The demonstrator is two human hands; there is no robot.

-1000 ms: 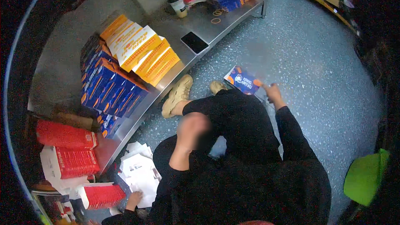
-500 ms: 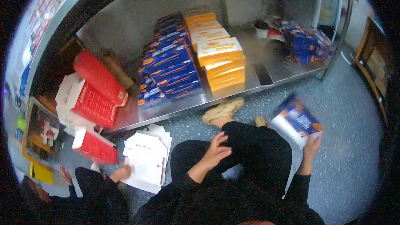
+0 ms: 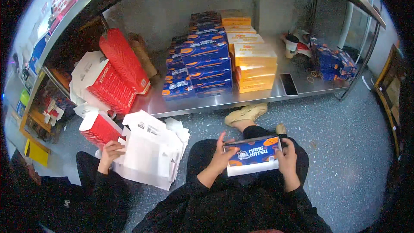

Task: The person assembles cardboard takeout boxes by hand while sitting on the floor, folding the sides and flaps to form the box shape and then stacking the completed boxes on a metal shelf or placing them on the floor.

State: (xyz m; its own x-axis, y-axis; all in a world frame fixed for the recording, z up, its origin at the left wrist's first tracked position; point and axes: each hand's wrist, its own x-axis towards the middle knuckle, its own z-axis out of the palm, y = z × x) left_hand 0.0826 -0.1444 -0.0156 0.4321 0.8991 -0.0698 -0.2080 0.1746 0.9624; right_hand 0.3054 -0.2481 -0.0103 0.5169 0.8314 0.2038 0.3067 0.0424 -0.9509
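Note:
A blue, orange and white cardboard box [image 3: 252, 152] lies level above my lap, a white strip along its near side. My left hand [image 3: 221, 157] grips its left end, thumb over the top. My right hand [image 3: 287, 159] is closed on the right end, thumb on the upper face. Beyond my knees, a long stack of similar blue boxes [image 3: 209, 69] stands on the metal shelf [image 3: 207, 105]. Beside it rises a stack of yellow and white boxes [image 3: 255, 71].
At left, a co-worker's hand [image 3: 111, 153] touches flat white cardboard sheets [image 3: 148, 159]. Red nested cartons [image 3: 114, 88] lean on the shelf's left end. Rightward on the shelf are a phone [image 3: 288, 84], a cup [image 3: 291, 45] and more blue boxes [image 3: 330, 62].
My right hand has brought the blue box from the right in over my lap. My left hand, empty before, now holds its left end. The co-worker's hand has shifted on the white sheets.

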